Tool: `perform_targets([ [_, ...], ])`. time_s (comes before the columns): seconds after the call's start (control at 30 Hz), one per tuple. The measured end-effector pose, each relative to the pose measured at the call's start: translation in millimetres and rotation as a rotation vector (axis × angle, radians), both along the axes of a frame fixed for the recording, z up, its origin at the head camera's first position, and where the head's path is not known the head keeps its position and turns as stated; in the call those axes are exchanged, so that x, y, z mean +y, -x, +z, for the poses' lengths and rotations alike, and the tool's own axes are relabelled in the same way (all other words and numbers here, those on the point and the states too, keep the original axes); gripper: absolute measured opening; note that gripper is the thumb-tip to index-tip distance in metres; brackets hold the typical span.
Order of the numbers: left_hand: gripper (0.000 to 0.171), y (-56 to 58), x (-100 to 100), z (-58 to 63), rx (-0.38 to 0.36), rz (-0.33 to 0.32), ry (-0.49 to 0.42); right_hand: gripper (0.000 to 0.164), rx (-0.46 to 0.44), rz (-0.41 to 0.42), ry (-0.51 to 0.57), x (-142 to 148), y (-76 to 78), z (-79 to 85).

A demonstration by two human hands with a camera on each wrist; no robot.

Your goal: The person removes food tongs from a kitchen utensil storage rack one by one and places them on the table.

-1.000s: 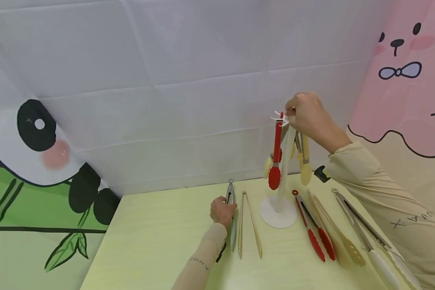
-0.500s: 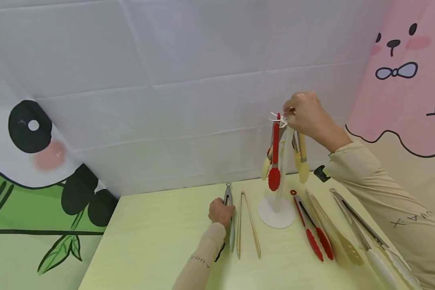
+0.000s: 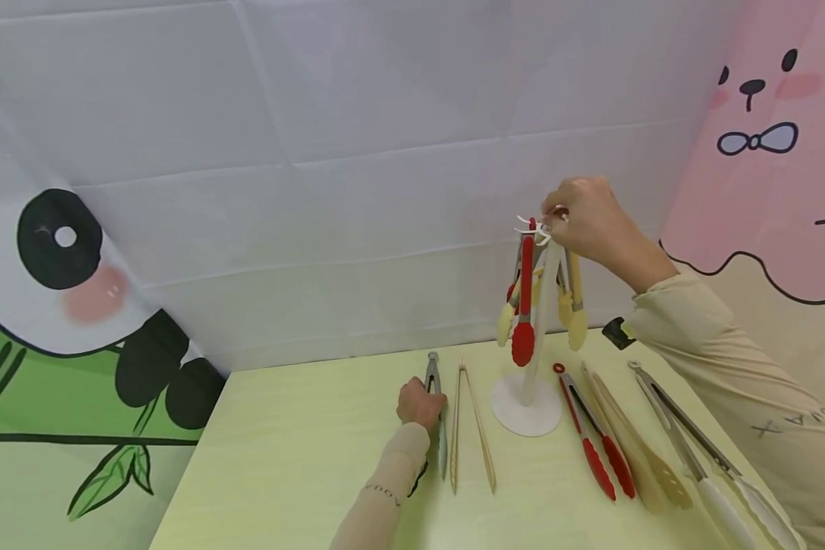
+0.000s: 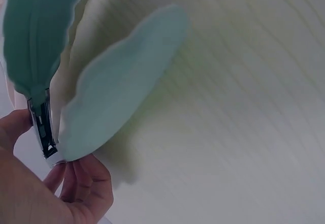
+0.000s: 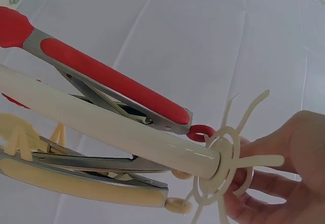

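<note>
On the table, my left hand (image 3: 421, 402) grips the upper handles of steel tongs (image 3: 434, 374) with pale teal tips. In the left wrist view, thumb and fingers hold the tongs from both sides, and the two teal tips (image 4: 122, 87) stand spread. My right hand (image 3: 587, 218) pinches the hooked top of a white hanging stand (image 5: 223, 155). From its hooks hang red tongs (image 3: 526, 283) to the left of the pole and yellow tongs (image 3: 577, 305) to the right. More tongs hang behind, partly hidden.
Gold tongs (image 3: 456, 435) lie between my left hand and the stand's round base (image 3: 505, 409). To the right lie red tongs (image 3: 596, 462), wooden tongs (image 3: 635, 451) and long white-tipped tongs (image 3: 722, 508). A pale cloth wall (image 3: 385, 229) rises behind the table (image 3: 302, 451).
The teal-tipped tongs have slid slightly toward me in my left hand's grip. The tongs hanging on the stand have shifted a little. My right hand stays at the stand's top.
</note>
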State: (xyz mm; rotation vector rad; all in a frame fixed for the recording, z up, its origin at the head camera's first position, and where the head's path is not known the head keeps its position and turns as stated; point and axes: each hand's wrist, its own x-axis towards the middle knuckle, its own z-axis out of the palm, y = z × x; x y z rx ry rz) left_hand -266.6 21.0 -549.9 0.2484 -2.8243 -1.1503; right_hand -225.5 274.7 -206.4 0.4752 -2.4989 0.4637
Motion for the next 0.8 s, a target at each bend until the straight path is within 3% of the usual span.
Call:
perform_targets([
  [0.43,0.041,12.0,-4,-4.7,-0.006,-0.032,0.056,0.018,-0.021,-0.152,-0.070,-9,-3.8,4.3],
  [0.8,0.044,21.3,-7,-8.8,-0.028,-0.045,0.071,0.016,-0.041,-0.113,-0.036,-15,0.9,7.4],
])
